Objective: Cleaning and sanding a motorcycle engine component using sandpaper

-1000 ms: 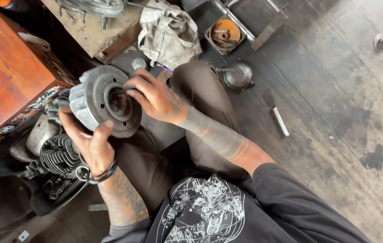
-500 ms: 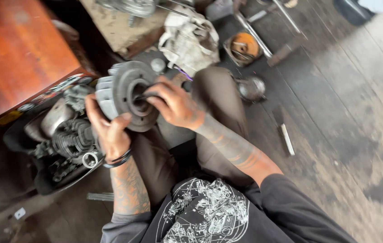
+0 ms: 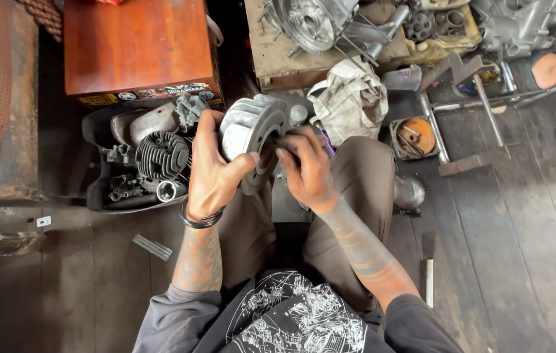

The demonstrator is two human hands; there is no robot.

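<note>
I sit on a dark plank floor with a grey finned engine cylinder (image 3: 250, 128) held up over my knees. My left hand (image 3: 211, 171) grips its left side, thumb across the rim. My right hand (image 3: 305, 168) rests on the cylinder's open face, fingers pressed at the bore; I cannot tell whether they pinch something small there.
A black tray (image 3: 98, 196) at left holds a finned cylinder head (image 3: 162, 156) and small parts. Behind it stands a red-brown wooden box (image 3: 137, 46). A dirty rag (image 3: 348, 98), an engine case (image 3: 310, 23), an orange-lined tin (image 3: 415, 136), metal bars and another person's foot (image 3: 551, 67) lie ahead and right.
The view has shifted, so the cylinder and hands sit more central. The cylinder has turned, its finned side now facing up-left, and my left hand has moved up its side.
</note>
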